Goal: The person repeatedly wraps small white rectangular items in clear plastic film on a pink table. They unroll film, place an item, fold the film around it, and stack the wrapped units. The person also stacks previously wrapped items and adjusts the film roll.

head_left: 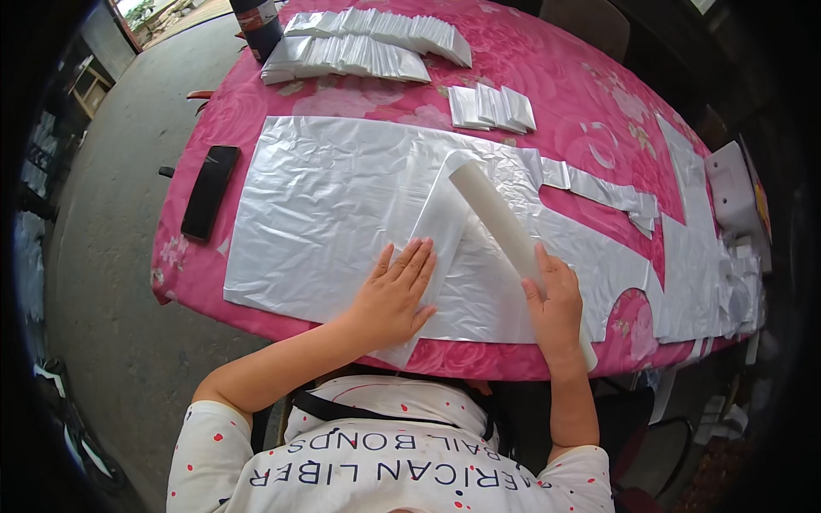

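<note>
A white plastic carrier bag [316,197] lies spread flat across the table, its handle end to the right. On top of it, a narrow folded length of white plastic [432,224] slants from the near edge up to the middle. My left hand [395,292] presses down flat on that folded length, fingers stretched out. My right hand [556,295] grips a long, pale, slightly curved flat strip [492,209]. The strip's far end touches or overlaps the top of the folded plastic; its near end reaches past the table edge.
A pink flowered cloth covers the table [590,103]. Folded white bags [359,56] lie in rows at the far left, with a smaller group [492,109] nearby. A black phone [210,192], a dark bottle [256,26], more flat bags [684,274] and a white container [734,188] stand around.
</note>
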`<state>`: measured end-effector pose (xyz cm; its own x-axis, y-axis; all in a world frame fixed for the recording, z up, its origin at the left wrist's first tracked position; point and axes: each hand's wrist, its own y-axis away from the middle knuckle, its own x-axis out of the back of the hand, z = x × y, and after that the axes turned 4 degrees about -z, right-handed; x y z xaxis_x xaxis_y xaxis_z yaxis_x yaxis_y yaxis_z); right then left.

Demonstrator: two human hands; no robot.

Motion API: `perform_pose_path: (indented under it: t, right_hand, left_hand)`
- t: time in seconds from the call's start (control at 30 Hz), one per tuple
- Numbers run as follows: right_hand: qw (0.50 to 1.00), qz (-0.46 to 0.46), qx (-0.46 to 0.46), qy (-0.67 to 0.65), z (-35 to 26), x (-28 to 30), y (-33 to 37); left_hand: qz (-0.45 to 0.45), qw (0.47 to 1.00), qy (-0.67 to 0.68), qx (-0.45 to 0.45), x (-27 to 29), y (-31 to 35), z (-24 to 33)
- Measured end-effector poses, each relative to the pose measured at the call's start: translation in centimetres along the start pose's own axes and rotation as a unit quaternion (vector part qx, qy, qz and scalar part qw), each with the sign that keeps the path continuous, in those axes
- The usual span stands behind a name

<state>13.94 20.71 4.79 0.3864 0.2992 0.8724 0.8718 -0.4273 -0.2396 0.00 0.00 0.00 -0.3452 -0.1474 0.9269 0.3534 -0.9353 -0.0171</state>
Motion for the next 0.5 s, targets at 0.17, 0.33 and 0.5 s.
perform_pose_path:
  t: [0.17,0.33,0.5]
  right_hand:
    - [0.996,-0.065,0.052,-0.029,-1.2,-1.3,0.0]
    - [0.998,-0.014,0.031,0.061,1.1,-1.7,-1.5]
    - [0.992,0.036,-0.032,0.114,4.7,-0.2,-3.7]
  left_hand:
    - [-0.021,0.995,-0.087,-0.033,0.1,0.2,0.1]
    - [-0.078,0.989,-0.026,-0.124,1.3,1.0,0.1]
    - [-0.140,0.956,0.001,-0.258,1.6,3.2,-1.3]
